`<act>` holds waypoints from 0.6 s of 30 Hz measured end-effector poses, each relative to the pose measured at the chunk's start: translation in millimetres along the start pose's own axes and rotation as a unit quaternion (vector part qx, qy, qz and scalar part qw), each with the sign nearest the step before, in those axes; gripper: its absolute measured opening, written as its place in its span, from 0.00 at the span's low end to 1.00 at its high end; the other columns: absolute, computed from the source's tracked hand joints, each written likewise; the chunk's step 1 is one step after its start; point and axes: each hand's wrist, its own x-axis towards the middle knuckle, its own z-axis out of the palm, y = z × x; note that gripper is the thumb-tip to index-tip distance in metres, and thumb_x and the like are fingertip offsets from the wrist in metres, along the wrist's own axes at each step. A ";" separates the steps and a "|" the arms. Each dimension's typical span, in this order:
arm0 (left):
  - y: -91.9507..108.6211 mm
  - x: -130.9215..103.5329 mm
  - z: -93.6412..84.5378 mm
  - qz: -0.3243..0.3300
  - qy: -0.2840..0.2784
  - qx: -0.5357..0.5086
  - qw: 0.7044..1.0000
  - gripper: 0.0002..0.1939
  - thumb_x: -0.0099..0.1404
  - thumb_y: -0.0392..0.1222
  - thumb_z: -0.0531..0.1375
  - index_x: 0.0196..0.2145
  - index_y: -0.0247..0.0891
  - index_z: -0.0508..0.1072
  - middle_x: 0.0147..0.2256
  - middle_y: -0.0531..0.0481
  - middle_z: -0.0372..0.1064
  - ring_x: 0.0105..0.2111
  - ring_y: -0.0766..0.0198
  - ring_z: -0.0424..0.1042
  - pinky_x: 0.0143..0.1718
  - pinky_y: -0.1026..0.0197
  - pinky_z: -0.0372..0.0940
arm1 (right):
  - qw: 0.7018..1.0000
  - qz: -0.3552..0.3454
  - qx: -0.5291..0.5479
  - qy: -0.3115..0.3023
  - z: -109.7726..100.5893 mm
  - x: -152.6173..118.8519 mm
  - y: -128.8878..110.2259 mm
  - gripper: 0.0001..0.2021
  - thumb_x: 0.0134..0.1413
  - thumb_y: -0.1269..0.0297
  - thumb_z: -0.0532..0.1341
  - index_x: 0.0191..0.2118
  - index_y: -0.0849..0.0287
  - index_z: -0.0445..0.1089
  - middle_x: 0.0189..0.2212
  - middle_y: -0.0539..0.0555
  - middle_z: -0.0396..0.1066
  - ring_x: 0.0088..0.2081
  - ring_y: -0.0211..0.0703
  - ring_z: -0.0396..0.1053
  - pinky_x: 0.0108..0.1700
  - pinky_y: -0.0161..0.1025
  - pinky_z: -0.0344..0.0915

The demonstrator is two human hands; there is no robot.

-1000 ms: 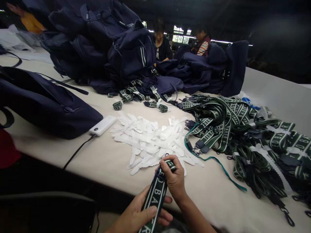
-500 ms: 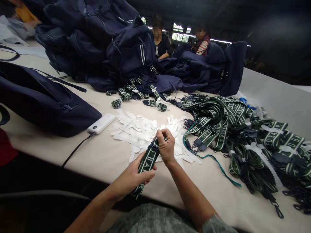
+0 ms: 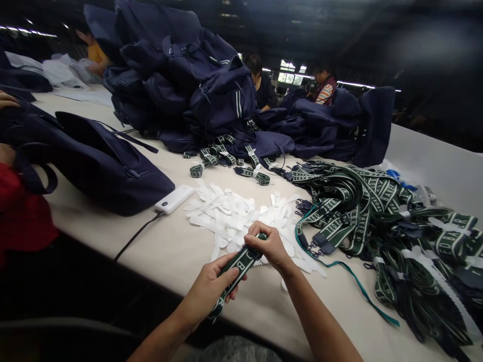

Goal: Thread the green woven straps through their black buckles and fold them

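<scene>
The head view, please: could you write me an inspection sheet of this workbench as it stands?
Surface: pale table, bare near its front edge.
Job's things: folded green lettered strap held over the white paper strips.
Clutter: heap of green straps; a few rolled straps; navy bags; one navy bag lying flat.
Grippers: left hand and right hand both grip the strap.
Cables: black cable from the white power bank.
Surroundings: two seated people behind the bags; a red sleeve at left.
</scene>
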 end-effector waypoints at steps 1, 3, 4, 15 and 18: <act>-5.3 0.3 0.3 0.008 0.020 -0.009 1.000 0.26 0.63 0.51 0.62 0.55 0.35 0.66 0.35 0.46 0.71 0.23 0.70 0.64 0.24 0.66 0.57 | 1.000 -0.002 0.014 0.005 1.9 0.5 5.0 0.16 0.43 0.57 0.72 0.22 0.59 0.66 0.26 0.49 0.66 0.30 0.38 0.64 0.34 0.36 0.63; -17.3 -1.7 -2.1 0.018 0.064 -0.016 0.998 0.28 0.61 0.54 0.63 0.54 0.34 0.68 0.35 0.45 0.73 0.22 0.69 0.64 0.24 0.65 0.58 | 1.000 0.015 0.000 -0.017 5.4 4.6 14.4 0.17 0.45 0.55 0.70 0.22 0.60 0.66 0.27 0.50 0.67 0.30 0.39 0.66 0.34 0.36 0.64; -23.5 -4.2 -5.4 0.019 0.088 -0.018 0.996 0.29 0.60 0.55 0.63 0.53 0.33 0.68 0.34 0.45 0.73 0.22 0.69 0.64 0.23 0.65 0.58 | 0.998 0.031 -0.039 -0.037 6.8 8.9 17.8 0.16 0.49 0.53 0.68 0.24 0.60 0.68 0.27 0.50 0.69 0.29 0.39 0.67 0.33 0.36 0.65; -33.0 -43.7 -51.8 0.101 0.337 0.021 0.936 0.31 0.51 0.60 0.68 0.48 0.37 0.75 0.31 0.50 0.73 0.23 0.65 0.68 0.24 0.63 0.64 | 0.899 0.112 -0.414 -0.091 83.1 98.8 41.1 0.02 0.43 0.74 0.66 0.27 0.61 0.73 0.33 0.61 0.76 0.42 0.55 0.72 0.44 0.45 0.63; -30.6 -46.1 -52.6 0.122 0.331 0.026 0.936 0.26 0.52 0.57 0.69 0.45 0.39 0.77 0.41 0.47 0.72 0.25 0.65 0.70 0.25 0.62 0.66 | 0.888 0.127 -0.434 -0.084 93.0 97.7 54.9 0.04 0.44 0.76 0.62 0.27 0.60 0.72 0.32 0.59 0.75 0.40 0.54 0.71 0.41 0.44 0.62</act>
